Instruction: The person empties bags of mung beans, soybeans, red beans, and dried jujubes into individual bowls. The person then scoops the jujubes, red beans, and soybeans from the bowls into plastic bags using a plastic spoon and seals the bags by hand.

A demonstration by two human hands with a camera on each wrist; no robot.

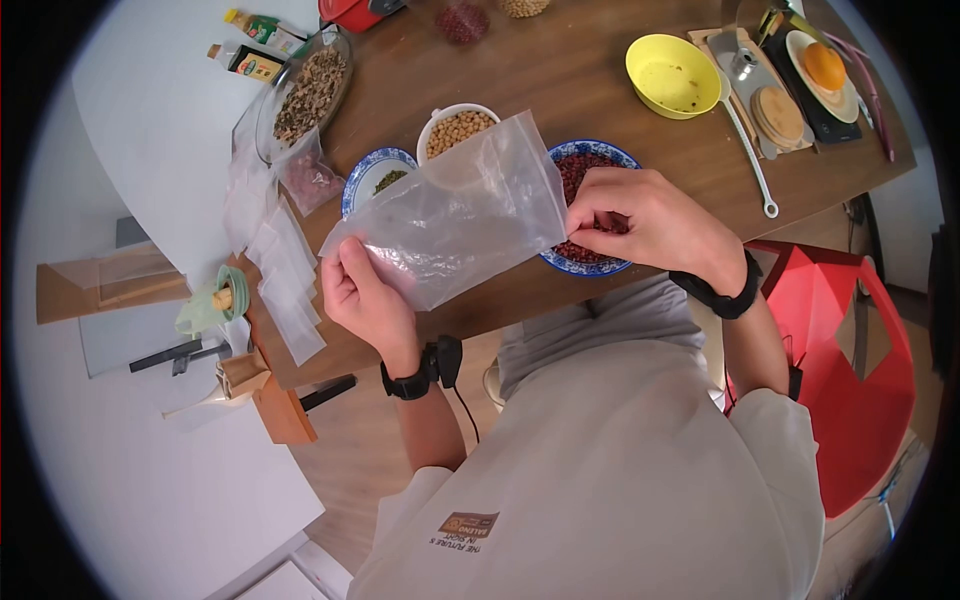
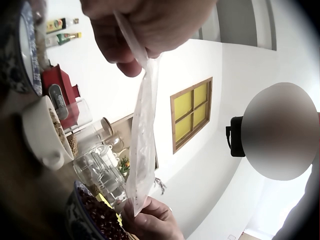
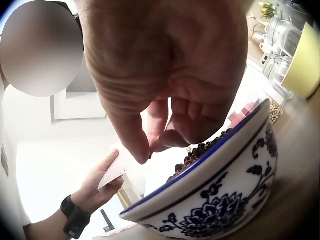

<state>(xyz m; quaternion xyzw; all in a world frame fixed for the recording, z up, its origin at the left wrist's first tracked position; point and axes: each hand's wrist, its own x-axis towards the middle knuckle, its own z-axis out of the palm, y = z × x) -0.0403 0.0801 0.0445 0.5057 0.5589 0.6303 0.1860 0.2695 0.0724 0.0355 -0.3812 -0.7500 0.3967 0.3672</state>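
A clear plastic bag (image 1: pixel 470 215) is stretched between both hands above the table. My left hand (image 1: pixel 372 300) grips its left end, thumb on top; in the left wrist view that hand (image 2: pixel 150 25) is at the top, with the bag (image 2: pixel 142 150) seen edge-on. My right hand (image 1: pixel 665 225) pinches the bag's right edge between thumb and fingertips, over a blue-and-white bowl (image 1: pixel 608 270) of dark red beans (image 1: pixel 580 165). In the right wrist view the hand (image 3: pixel 170 65) is beside the bowl's rim (image 3: pixel 200 162). The bag's contents, if any, cannot be told.
Behind the bag stand a white bowl (image 1: pixel 435 125) of pale beans and a patterned bowl (image 1: pixel 365 168) of green ones. Flat bags (image 1: pixel 285 290) lie at the left; a yellow bowl (image 1: pixel 660 90), white spoon (image 1: pixel 750 160) and orange (image 1: pixel 824 66) are at the right.
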